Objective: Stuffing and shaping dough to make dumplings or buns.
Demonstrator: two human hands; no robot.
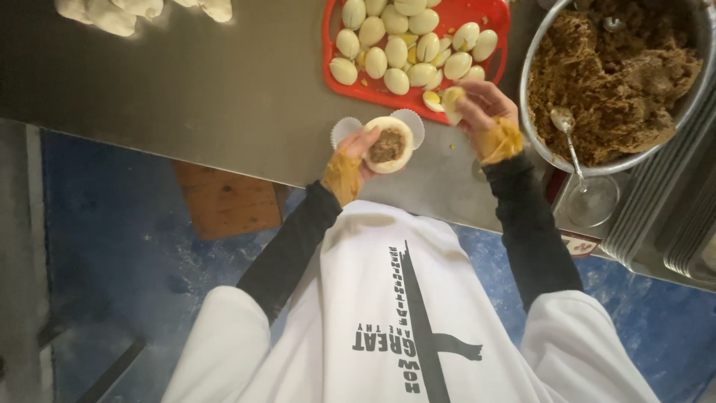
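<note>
Fingers of the right hand are pinching an egg half at the red tray's near edge, while the left hand is cupping a filled dough round (open side up) just to its left, over the steel surface; the filling bowl is sitting to the right.

Steel table: tray, bowl, dough.

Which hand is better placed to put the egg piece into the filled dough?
The right hand, probably. It already holds an egg piece just beside the red tray, close to the dough. The left hand is busy cupping the dough with brown filling.
</note>
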